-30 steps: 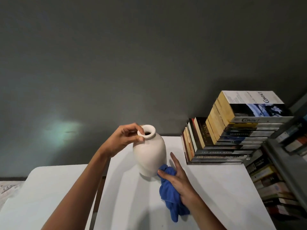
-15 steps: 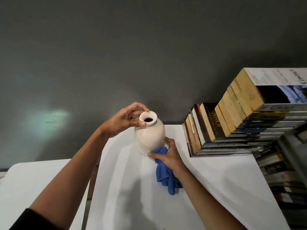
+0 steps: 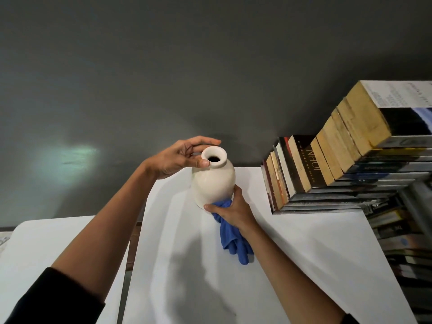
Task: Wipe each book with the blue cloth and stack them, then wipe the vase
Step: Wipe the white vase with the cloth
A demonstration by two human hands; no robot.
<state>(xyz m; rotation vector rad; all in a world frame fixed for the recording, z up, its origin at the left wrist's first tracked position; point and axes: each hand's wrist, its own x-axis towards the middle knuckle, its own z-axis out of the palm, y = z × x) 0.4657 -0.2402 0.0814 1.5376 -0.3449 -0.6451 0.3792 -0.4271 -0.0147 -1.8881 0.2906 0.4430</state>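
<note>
While right hand point(image 3: 233, 212) grips cloth point(image 3: 230, 237), vase point(image 3: 214, 183) base touches its fingers point(image 3: 236, 190).

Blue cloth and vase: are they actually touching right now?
Touching. The head view shows the right hand pressing the bunched blue cloth against the lower side of the vase, with no gap between them.

I have a single view, a wide-angle camera worn on the person's head. It faces forward and down, close over the white surface point(image 3: 304, 253), which fills the lower half. Beyond it stands the dark grey wall point(image 3: 163, 66). The lens bows the stacked books point(image 3: 339, 160) at the right edge.
</note>
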